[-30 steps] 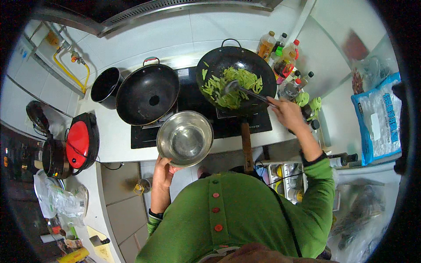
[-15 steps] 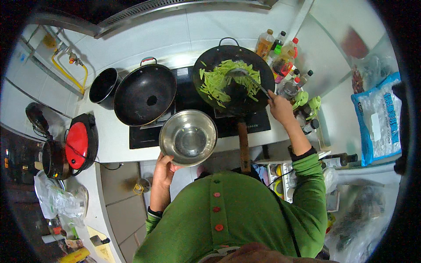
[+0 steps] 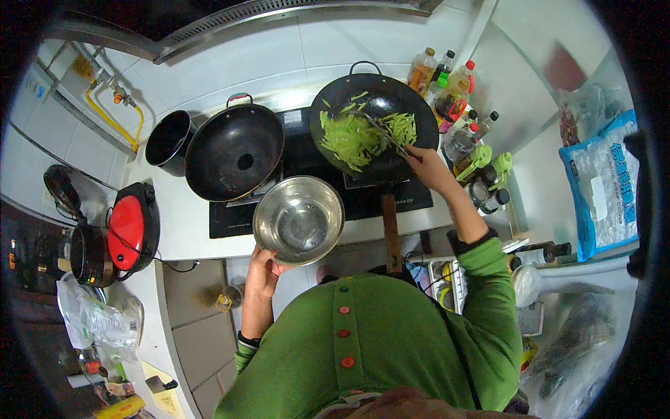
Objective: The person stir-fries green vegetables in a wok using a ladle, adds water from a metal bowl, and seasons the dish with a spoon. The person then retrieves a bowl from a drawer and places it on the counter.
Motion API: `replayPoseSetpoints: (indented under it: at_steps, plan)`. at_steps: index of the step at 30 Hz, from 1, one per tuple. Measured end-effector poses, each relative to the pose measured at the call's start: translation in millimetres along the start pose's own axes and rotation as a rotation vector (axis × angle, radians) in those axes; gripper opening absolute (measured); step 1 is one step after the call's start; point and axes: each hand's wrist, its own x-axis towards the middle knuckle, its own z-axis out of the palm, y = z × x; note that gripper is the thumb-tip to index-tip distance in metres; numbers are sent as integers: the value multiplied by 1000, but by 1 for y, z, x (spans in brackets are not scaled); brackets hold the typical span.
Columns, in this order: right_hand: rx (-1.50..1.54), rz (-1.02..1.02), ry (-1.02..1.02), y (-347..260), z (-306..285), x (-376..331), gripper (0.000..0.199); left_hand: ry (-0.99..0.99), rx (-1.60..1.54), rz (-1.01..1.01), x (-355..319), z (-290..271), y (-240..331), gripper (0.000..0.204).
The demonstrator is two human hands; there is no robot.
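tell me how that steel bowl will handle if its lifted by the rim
The steel bowl looks thin-walled and empty, so probably light. Its shiny curved side may feel slippery, and the left hand grips only the near rim, so it could tilt. It sits at the counter edge and might tip if nudged.

I see my right hand (image 3: 427,166) hemmed in at the rim of the wok of green strips (image 3: 373,129): bottles (image 3: 453,98) crowd just to its right, and the wok's wooden handle (image 3: 391,230) juts out below. My left hand (image 3: 262,274) grips the steel bowl (image 3: 299,220), which fills the counter edge. The empty black wok (image 3: 234,150) and black pot (image 3: 167,136) block the left; bare counter (image 3: 183,227) lies beside the bowl.
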Motion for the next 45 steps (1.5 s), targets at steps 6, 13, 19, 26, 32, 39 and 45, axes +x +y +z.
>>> replayPoseSetpoints:
  at_steps: [6, 13, 19, 26, 32, 39, 45]
  plan:
    - [-207, 117, -279, -77, -85, -79, 35, 8, -20, -1, 2, -1, 2, 50]
    - [-404, 113, -95, -33, -27, -32, 31, 5, -45, -37, 7, -5, 0, 52]
    - [-232, 156, 166, 23, -33, 7, 34, 34, -20, 0, 2, -9, 0, 52]
    - [-89, 61, 239, 27, 42, 42, 31, -5, -16, 38, -2, -8, -1, 53]
    - [-304, -249, -131, 0, -22, -36, 38, -19, 3, 50, 1, -6, 0, 53]
    - [-699, -190, -99, -53, -127, -79, 37, -46, -38, -17, 11, 2, 2, 56]
    - [-759, 20, -152, -76, -143, -97, 36, -33, -37, -24, 12, 6, -3, 53]
